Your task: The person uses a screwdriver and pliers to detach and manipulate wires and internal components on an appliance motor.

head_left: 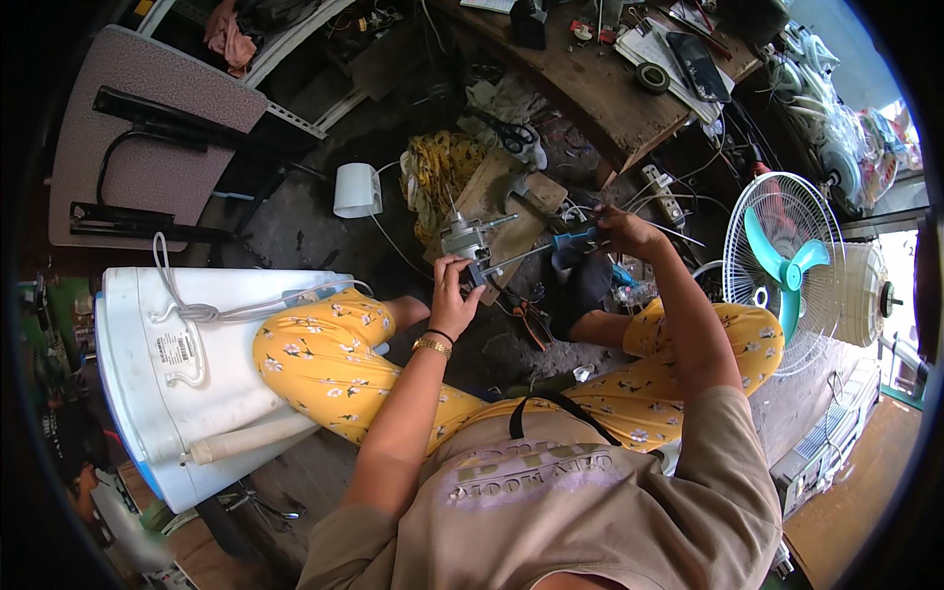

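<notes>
My left hand (454, 303) is closed around a small grey metal motor (462, 239) with posts and thin wires sticking out. A dark square block (476, 274) sits by its fingertips, on the motor's near side. From the right, my right hand (627, 234) grips a screwdriver (574, 239) with a blue handle. Its long shaft runs leftward to the motor's near side; whether the tip touches a screw cannot be made out. Below the motor lies a wooden board (489, 190), with a hammer-like tool (524, 194) on it.
A white appliance (147, 344) with a coiled cord stands left. Beyond my hands lie a white housing (357, 190), a yellow cloth (442, 167), scissors (512, 138) and a power strip (666, 197). Orange-handled pliers (534, 324) lie between my legs. A fan (784, 261) stands right, a wooden table (590, 103) ahead.
</notes>
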`<state>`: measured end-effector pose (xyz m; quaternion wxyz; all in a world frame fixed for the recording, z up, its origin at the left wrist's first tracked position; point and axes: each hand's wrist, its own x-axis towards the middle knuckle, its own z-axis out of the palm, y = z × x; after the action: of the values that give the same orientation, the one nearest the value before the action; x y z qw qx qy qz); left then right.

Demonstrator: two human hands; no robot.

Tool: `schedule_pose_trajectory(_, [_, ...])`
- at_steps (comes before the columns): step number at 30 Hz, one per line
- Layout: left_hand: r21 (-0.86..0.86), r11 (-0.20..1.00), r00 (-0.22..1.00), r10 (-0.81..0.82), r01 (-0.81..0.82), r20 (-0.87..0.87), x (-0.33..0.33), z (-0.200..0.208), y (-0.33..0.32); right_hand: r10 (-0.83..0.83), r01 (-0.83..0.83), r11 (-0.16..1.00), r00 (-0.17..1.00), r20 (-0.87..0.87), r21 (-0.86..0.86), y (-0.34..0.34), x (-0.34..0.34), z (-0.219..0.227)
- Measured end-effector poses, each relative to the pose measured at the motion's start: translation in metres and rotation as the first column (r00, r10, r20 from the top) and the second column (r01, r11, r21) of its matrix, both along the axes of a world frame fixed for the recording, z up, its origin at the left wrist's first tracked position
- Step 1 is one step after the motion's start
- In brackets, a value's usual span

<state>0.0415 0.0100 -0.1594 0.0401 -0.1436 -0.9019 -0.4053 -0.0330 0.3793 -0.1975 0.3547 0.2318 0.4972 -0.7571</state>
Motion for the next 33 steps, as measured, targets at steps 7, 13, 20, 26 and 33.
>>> schedule_pose_trajectory(7, [0.020,1.000,1.000,0.015,-0.015,0.004,0.000,0.000,0.001,0.072,-0.070,0.996,0.997,-0.026,0.053,0.005,0.003,-0.006])
schedule_pose_trajectory(13, [0.020,0.999,1.000,0.028,-0.028,0.004,0.001,0.002,0.003,0.222,-0.193,0.918,0.974,-0.046,0.347,-0.001,0.007,-0.001])
schedule_pose_trajectory(20, [0.031,0.999,0.999,0.035,-0.034,-0.008,-0.001,0.002,0.005,0.163,-0.144,0.957,0.985,-0.059,0.250,0.005,0.008,-0.012])
schedule_pose_trajectory(26, [0.040,0.999,0.999,0.033,-0.033,-0.013,0.001,-0.001,-0.004,0.038,-0.036,0.999,0.992,-0.121,0.021,-0.004,0.018,0.008])
schedule_pose_trajectory(33, [0.091,0.992,0.995,0.088,-0.092,0.052,0.005,-0.004,-0.007,0.147,-0.144,0.988,0.988,-0.051,0.057,-0.007,0.009,0.031])
